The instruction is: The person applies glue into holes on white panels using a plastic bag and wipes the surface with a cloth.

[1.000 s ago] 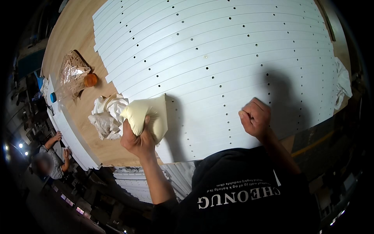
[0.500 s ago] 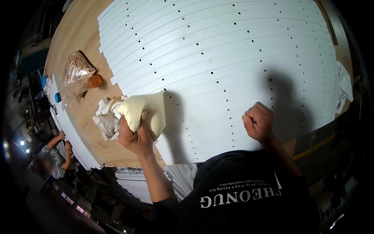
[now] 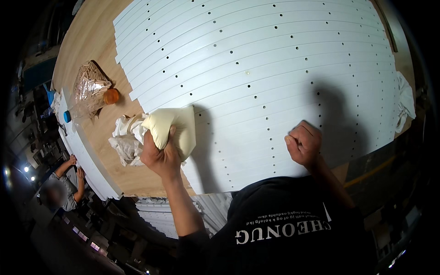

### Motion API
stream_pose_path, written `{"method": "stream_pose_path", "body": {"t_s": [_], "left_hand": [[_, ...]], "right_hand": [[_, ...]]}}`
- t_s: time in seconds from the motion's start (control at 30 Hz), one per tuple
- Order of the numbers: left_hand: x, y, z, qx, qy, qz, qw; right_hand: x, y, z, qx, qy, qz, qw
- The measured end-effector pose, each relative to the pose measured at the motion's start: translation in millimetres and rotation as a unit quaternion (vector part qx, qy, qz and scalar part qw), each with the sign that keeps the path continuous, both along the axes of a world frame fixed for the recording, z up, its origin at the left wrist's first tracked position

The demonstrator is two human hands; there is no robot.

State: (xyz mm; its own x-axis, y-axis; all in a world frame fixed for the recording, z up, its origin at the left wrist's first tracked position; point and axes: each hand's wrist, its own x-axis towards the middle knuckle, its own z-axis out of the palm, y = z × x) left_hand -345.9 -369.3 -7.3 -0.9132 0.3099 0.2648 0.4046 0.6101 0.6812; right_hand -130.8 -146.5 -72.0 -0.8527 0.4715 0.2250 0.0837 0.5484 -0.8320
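Observation:
My left hand is closed round the gathered end of a plump, pale yellow soft bag. The bag's flat-edged end points right, above the nearest white boards. My right hand rests as a fist on the white boards, with nothing seen in it. These long boards lie side by side, and several rows of small dark round holes run across them. Crumpled white cloth or wrapping lies left of the bag and partly behind my left hand.
On the wooden tabletop at the left are a clear bag of wooden dowels and a clear plastic bottle with an orange end. White crumpled wrapping lies at the right edge. Another person is at the far left.
My left hand has shifted very slightly, and the bag's folded top has turned a little in its grip. The right fist has stayed in place.

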Motion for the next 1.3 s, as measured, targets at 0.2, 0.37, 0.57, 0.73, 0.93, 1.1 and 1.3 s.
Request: {"method": "stream_pose_path", "body": {"t_s": [0.2, 0.37, 0.57, 0.73, 0.93, 1.1, 1.3], "left_hand": [[-7, -1, 0, 0.018, 0.015, 0.014, 1.000], [-12, 2, 8, -0.008, 0.032, 0.009, 0.999], [-10, 20, 5, 0.007, 0.029, -0.004, 1.000], [-10, 15, -11, 0.011, -0.004, -0.028, 1.000], [-22, 7, -8, 0.020, 0.038, 0.013, 0.999], [23, -32, 42, 0.431, -0.259, 0.197, 0.842], [118, -63, 46, 0.732, -0.363, 0.017, 0.577]], "right_hand": [[-1, -3, 1, 0.004, -0.006, 0.004, 1.000], [-1, -5, 1, 0.000, 0.002, -0.001, 1.000], [6, 7, 2, 0.008, -0.008, -0.001, 1.000], [7, 10, -5, 0.026, -0.029, 0.041, 0.998], [25, 1, -19, 0.118, -0.076, 0.000, 0.990], [9, -25, -20, -0.011, -0.004, -0.013, 1.000], [11, -8, -16, 0.008, -0.003, -0.006, 1.000]]}}
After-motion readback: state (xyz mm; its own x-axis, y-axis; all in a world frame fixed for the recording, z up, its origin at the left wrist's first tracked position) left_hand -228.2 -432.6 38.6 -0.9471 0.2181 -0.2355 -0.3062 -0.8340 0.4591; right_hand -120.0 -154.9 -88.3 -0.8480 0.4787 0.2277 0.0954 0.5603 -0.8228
